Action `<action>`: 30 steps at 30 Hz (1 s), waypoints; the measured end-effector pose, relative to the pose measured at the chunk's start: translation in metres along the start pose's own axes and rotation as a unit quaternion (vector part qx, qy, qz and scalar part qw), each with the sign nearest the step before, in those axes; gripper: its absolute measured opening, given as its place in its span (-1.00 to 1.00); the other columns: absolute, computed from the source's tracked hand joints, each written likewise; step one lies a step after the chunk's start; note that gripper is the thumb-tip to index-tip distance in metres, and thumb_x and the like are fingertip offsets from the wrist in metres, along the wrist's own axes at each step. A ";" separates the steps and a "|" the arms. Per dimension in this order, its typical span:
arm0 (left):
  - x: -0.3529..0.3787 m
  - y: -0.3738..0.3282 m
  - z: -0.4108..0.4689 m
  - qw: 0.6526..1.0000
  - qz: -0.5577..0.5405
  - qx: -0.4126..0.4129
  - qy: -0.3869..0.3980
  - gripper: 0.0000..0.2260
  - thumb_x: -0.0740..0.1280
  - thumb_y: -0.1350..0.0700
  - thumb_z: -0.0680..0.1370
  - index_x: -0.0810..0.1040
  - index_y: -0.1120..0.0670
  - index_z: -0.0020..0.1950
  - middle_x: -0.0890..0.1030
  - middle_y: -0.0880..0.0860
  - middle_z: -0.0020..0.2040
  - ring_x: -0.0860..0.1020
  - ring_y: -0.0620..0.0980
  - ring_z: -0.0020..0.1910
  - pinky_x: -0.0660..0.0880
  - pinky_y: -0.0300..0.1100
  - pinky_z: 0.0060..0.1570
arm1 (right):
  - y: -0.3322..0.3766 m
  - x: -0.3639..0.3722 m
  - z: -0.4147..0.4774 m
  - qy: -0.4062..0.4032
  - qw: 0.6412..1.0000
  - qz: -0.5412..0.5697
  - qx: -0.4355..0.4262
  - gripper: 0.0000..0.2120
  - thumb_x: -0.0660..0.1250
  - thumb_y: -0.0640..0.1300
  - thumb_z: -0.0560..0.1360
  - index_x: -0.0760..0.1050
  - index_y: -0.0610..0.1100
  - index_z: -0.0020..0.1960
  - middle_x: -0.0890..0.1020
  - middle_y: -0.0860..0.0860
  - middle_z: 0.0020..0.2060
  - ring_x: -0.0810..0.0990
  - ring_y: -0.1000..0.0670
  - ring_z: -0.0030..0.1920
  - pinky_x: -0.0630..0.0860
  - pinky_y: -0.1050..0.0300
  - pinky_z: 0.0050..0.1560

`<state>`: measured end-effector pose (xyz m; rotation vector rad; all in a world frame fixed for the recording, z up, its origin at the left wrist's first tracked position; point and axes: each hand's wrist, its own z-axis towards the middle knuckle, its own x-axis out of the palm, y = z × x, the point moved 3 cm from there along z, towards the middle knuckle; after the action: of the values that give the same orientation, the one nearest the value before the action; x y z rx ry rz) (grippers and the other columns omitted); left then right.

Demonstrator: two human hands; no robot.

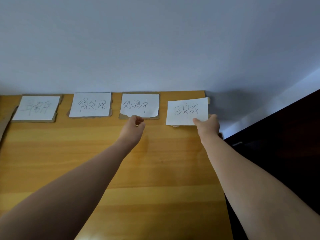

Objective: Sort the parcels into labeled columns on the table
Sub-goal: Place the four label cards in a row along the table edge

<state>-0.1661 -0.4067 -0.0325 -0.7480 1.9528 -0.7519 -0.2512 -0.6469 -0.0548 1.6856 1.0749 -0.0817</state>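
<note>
Four handwritten white paper labels on cardboard backings line the far edge of the wooden table, against the wall. From left they are the first label, the second label and the third label. The fourth label is at the far right, slightly raised, and my right hand pinches its lower right corner. My left hand hovers just below the third label's front edge with fingers loosely curled, holding nothing. No parcels are in view.
A pale wall rises directly behind the labels. The table's right edge runs down beside a dark cabinet or floor area. A strip of cardboard lies at the table's far left.
</note>
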 end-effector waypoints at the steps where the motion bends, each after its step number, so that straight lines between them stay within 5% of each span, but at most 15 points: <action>1: 0.002 -0.001 0.004 1.000 0.002 0.000 -0.001 -0.78 0.19 0.09 0.62 0.45 0.07 0.25 0.50 -0.02 0.10 0.47 -0.07 0.01 0.38 -0.22 -0.09 | 0.001 0.001 0.005 -0.003 1.000 -0.025 -0.012 -0.59 0.43 -0.17 0.45 0.37 -0.25 0.21 0.57 -0.16 0.14 0.59 -0.18 0.09 0.57 -0.08 0.08; 5: 0.009 -0.005 0.017 1.000 0.014 0.005 -0.009 -0.82 0.19 0.10 0.62 0.45 0.05 0.22 0.51 -0.03 0.07 0.46 -0.16 -0.10 0.40 -0.29 -0.20 | 0.006 0.005 0.026 -0.017 0.993 -0.108 -0.039 -0.57 0.39 -0.07 0.47 0.34 -0.23 0.22 0.55 -0.15 0.16 0.55 -0.20 0.12 0.52 -0.05 0.00; 15: 0.022 -0.011 0.047 0.997 0.070 0.034 -0.005 -0.79 0.18 0.14 0.62 0.48 0.09 0.23 0.51 0.00 0.07 0.46 -0.20 -0.20 0.38 -0.31 -0.28 | 0.011 0.017 0.054 -0.061 0.972 -0.223 -0.031 -0.41 0.39 0.08 0.45 0.33 -0.26 0.31 0.39 -0.20 0.28 0.41 -0.22 0.27 0.41 -0.11 0.21; 30: 0.011 -0.013 0.050 0.998 0.050 0.026 -0.012 -0.76 0.17 0.15 0.62 0.49 0.12 0.24 0.53 0.04 0.09 0.42 -0.15 -0.28 0.36 -0.27 -0.34 | 0.029 0.020 0.055 -0.070 0.959 -0.262 -0.078 -0.43 0.39 0.08 0.46 0.28 -0.22 0.30 0.36 -0.20 0.28 0.38 -0.21 0.27 0.45 -0.10 0.18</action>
<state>-0.1244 -0.4340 -0.0496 -0.6215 1.9276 -0.7276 -0.1956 -0.6792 -0.0667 1.2017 1.3567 -0.4377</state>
